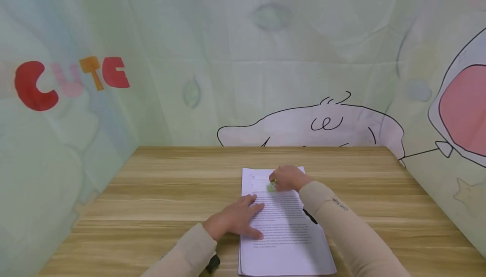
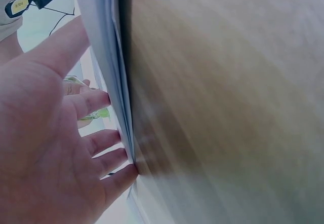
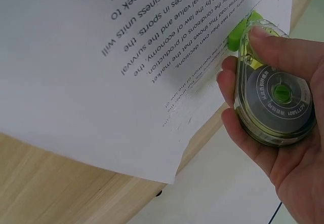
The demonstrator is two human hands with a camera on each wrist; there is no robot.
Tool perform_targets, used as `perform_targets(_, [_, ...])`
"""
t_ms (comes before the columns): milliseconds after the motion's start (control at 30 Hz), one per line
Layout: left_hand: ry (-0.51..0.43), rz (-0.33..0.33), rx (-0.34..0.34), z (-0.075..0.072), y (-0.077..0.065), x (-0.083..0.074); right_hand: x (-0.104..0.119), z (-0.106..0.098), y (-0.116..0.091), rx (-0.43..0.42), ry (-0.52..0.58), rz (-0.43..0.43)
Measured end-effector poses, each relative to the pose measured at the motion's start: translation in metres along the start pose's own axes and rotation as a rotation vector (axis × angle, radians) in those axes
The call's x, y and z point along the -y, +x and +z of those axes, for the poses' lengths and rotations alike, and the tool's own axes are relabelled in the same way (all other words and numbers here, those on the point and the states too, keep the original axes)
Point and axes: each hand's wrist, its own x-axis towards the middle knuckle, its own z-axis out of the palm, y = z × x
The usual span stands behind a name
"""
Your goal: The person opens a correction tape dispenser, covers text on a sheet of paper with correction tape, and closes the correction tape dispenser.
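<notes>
A stack of printed paper lies lengthwise on the wooden table. On its left edge rests my left hand, fingers spread; the left wrist view shows that palm with its fingertips along the sheets' edge. Near the top of the page, my right hand grips a clear and green correction tape. Seen from the right wrist, the thumb lies along the body of the correction tape, the fingers curl beneath it, and its green tip end is at the printed sheet.
The wooden table extends on both sides of the paper. Behind it hangs a pale green cloth backdrop with cartoon drawings and coloured letters. A black strap piece shows under the left sleeve.
</notes>
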Motion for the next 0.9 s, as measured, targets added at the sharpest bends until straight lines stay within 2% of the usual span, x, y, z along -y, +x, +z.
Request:
perform_targets(467, [-0.005,-0.004,0.003,0.0011,0.0013,0.0011,-0.0023,0.0013,0.0001,0.005,-0.011,-0.006])
perform_targets(900, [-0.015,-0.009,0.009,0.0023,0.001,-0.0001,-0.0037,0.0006,-0.0006,0.05,0.0,0.03])
